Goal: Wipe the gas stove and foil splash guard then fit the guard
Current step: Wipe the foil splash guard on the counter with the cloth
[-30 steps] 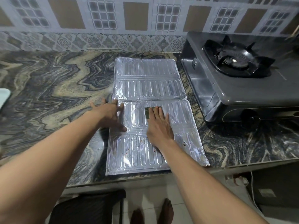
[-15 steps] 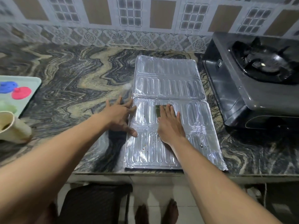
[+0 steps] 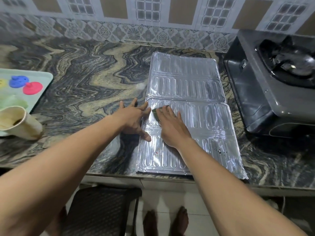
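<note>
Foil guard (image 3: 196,86) half-wiped, specks left; right hand (image 3: 172,128) flat, pressing sponge (image 3: 156,114); left hand (image 3: 134,120) spread, steadying; fitting at stove (image 3: 255,92) undone.

A foil splash guard (image 3: 187,106) lies flat on a counter (image 3: 85,79), with a gas stove (image 3: 269,86) to its right. A tray (image 3: 43,79) and cup (image 3: 20,123) sit far left. Both hands rest on the guard's near left part, left hand (image 3: 133,120) beside right hand (image 3: 172,126).

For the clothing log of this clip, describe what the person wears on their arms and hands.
Nothing is worn. The left forearm and right forearm are bare as far up as the frame shows, with no sleeve edge in view. The left hand and right hand are ungloved; no ring, watch or bracelet shows.
</note>
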Action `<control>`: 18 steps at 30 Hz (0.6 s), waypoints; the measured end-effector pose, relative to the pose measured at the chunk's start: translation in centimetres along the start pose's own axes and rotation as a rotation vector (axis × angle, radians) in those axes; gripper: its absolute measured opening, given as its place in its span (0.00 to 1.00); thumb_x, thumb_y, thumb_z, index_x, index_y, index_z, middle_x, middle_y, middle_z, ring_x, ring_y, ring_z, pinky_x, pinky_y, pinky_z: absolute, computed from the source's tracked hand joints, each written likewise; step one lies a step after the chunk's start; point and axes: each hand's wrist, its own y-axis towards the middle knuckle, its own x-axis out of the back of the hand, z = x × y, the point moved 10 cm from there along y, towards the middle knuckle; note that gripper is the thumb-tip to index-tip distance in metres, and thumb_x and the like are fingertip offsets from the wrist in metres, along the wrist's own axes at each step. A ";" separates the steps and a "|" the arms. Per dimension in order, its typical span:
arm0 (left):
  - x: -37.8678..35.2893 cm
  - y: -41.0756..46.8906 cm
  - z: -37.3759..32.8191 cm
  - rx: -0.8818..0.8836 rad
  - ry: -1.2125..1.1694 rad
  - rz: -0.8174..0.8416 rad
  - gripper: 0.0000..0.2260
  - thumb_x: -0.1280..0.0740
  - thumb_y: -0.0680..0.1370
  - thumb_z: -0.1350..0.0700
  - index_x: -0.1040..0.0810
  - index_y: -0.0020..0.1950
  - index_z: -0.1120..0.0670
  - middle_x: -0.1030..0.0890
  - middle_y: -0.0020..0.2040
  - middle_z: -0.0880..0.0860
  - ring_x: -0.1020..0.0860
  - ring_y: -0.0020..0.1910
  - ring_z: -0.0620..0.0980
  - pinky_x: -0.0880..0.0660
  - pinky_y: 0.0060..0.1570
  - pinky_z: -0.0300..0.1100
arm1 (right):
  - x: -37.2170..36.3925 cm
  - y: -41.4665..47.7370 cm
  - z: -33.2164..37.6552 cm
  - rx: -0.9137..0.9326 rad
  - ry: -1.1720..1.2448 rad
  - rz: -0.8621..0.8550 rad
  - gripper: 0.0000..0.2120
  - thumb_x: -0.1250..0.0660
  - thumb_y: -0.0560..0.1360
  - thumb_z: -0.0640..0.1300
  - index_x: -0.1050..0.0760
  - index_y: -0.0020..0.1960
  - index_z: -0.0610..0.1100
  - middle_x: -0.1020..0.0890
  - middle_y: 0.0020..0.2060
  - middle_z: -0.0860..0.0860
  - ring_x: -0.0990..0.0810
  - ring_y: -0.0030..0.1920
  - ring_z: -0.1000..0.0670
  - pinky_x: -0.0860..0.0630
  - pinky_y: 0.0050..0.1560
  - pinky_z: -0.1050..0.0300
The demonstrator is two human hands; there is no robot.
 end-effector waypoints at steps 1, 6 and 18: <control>0.0 0.0 0.0 0.002 -0.003 0.001 0.62 0.32 0.58 0.22 0.56 0.81 0.46 0.59 0.81 0.46 0.62 0.79 0.60 0.61 0.68 0.76 | -0.1 -0.2 0.1 0.022 -0.002 0.015 0.41 0.45 0.74 0.29 0.57 0.81 0.47 0.55 0.81 0.46 0.59 0.80 0.47 0.65 0.75 0.46; -0.1 -0.1 0.0 0.008 -0.012 0.015 0.61 0.32 0.59 0.22 0.56 0.81 0.46 0.60 0.81 0.46 0.63 0.79 0.61 0.60 0.68 0.76 | -0.5 -1.8 0.9 0.111 0.002 0.059 0.42 0.44 0.74 0.28 0.55 0.81 0.51 0.55 0.81 0.49 0.59 0.80 0.50 0.66 0.76 0.47; 0.4 -0.5 -0.8 0.064 0.007 0.039 0.60 0.30 0.60 0.25 0.57 0.81 0.47 0.60 0.81 0.47 0.64 0.78 0.62 0.63 0.67 0.76 | -0.9 -6.1 -0.8 0.026 -0.038 0.055 0.41 0.43 0.77 0.32 0.61 0.81 0.48 0.60 0.80 0.47 0.63 0.79 0.49 0.66 0.76 0.45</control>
